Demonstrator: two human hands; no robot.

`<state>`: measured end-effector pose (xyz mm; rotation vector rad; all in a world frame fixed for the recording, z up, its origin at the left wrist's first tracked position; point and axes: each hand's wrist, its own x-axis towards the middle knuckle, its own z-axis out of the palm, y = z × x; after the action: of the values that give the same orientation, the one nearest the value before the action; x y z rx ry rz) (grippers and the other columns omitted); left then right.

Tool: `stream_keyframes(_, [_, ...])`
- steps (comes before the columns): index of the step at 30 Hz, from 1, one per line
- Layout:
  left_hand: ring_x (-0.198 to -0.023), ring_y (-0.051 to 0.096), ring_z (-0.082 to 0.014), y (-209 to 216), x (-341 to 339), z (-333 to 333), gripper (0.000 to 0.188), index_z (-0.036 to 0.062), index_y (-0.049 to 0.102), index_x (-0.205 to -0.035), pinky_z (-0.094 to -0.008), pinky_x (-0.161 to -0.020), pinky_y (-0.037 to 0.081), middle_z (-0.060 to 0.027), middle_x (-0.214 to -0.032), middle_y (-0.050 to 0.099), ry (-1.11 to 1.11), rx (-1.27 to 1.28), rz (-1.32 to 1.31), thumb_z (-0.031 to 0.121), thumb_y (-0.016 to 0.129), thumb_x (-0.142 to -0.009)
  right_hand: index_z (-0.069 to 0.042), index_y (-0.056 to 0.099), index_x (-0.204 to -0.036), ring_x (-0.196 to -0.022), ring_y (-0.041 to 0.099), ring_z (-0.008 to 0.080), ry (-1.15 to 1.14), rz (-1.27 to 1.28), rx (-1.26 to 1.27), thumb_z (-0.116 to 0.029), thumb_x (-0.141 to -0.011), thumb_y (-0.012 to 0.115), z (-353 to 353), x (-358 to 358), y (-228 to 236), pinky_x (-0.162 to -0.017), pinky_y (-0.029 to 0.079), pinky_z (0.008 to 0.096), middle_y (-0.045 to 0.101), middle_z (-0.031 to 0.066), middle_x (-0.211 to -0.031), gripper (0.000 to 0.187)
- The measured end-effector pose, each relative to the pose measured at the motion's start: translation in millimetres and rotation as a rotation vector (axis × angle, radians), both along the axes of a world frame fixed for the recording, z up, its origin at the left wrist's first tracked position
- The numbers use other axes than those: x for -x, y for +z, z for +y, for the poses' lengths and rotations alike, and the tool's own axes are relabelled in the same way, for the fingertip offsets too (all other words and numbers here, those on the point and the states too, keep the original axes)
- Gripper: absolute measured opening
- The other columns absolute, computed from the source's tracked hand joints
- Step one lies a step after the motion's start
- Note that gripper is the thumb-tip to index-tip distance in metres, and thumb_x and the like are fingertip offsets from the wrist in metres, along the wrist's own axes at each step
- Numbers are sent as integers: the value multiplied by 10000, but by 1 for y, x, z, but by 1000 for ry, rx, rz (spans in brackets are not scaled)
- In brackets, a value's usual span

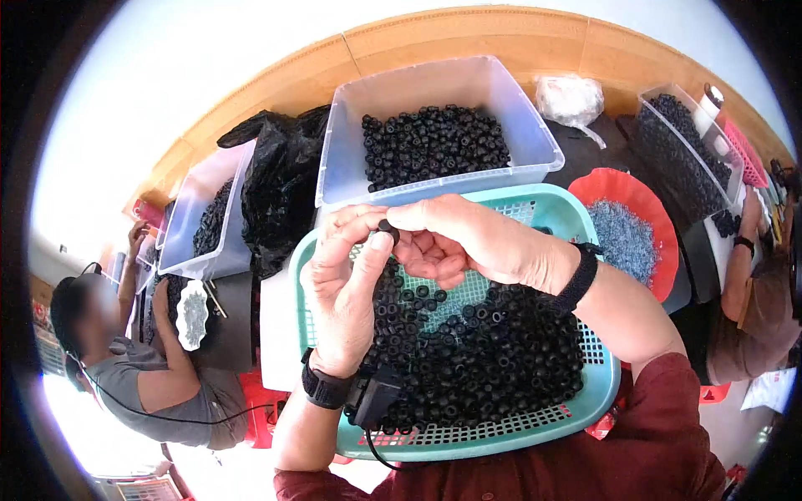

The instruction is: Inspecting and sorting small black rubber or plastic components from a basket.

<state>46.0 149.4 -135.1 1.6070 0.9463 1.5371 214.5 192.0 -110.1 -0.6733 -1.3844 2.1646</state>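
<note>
Over a turquoise mesh basket (603, 392), my two hands meet around one small black round part (387, 228). My left hand (344, 288) pinches it between thumb and fingers. From the other side comes my right hand (468, 242), its thumb tip pressed to the same part and its fingers curled beneath. Those curled fingers partly hide what else they may hold. Many loose black ring-shaped parts (476, 359) lie in the basket, most of them heaped toward the near side.
Behind the basket stands a clear plastic bin (535, 159) of black parts, beside a black plastic bag (280, 184). A red scalloped dish (668, 250) of bluish bits sits at the right. People work on both sides, near more bins (238, 167).
</note>
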Motion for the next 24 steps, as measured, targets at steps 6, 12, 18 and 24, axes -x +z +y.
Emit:
stream_keyframes(6, [-1080,476,-201,-1,-3,0,184,9,627,-1018,-349,-969,338,-70,-1018,580,-14,3,26,16,592,-837,-108,458,-685,-442,258,40,137,5,180,-435,-853,475,4,-5,1,-405,186,202,325,-59,-547,368])
stream_keyframes(12, [-1047,511,-181,3,-5,-2,192,9,632,-1044,-334,-953,372,-74,-1052,589,-58,44,38,39,580,-861,-111,440,-651,-417,240,38,73,13,174,-427,-840,472,-1,-2,-4,-393,168,208,305,-73,-527,369])
stream_keyframes(18, [-953,559,-134,0,-7,-4,221,-6,632,-1084,-283,-893,419,-74,-1045,614,-70,213,-56,53,575,-879,-112,419,-611,-397,215,50,-8,69,244,-401,-831,486,-3,2,-14,-387,166,217,268,-75,-495,369])
stream_keyframes(24, [-759,582,-82,-14,-12,6,188,-11,659,-1037,-224,-756,453,-35,-807,660,-22,331,-85,44,589,-870,-154,361,-590,-384,191,47,-205,49,394,-378,-822,488,-9,11,-19,-378,163,218,229,-89,-482,346])
